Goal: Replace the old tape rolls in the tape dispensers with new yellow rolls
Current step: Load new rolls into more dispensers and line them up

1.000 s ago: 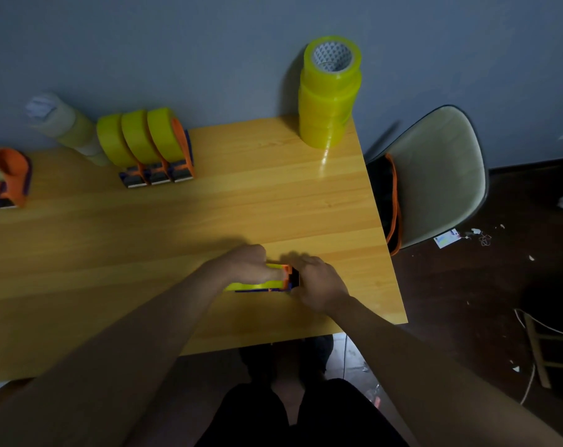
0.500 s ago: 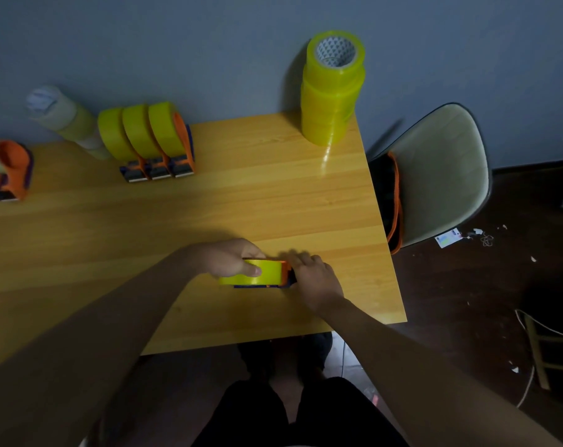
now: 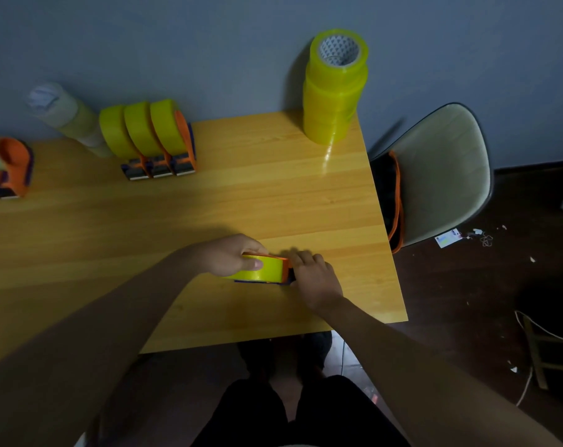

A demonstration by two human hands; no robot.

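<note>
An orange and blue tape dispenser (image 3: 285,269) with a yellow roll (image 3: 268,269) in it lies near the front of the wooden table (image 3: 273,195). My left hand (image 3: 231,256) grips the roll from the left, thumb across its face. My right hand (image 3: 315,279) holds the dispenser's right end, fingers curled over it. A stack of new yellow rolls (image 3: 335,91) stands at the table's back right corner. Three dispensers with yellow rolls (image 3: 151,133) stand side by side at the back.
Pale old rolls (image 3: 64,114) lean against the wall at the back left. Another orange dispenser (image 3: 9,169) with a pale roll sits at the left edge. A grey chair (image 3: 444,175) holding a dark bag stands right of the table.
My left hand has shifted left off the roll's top, so more of the yellow roll shows. The right hand stays at the dispenser's right end.
</note>
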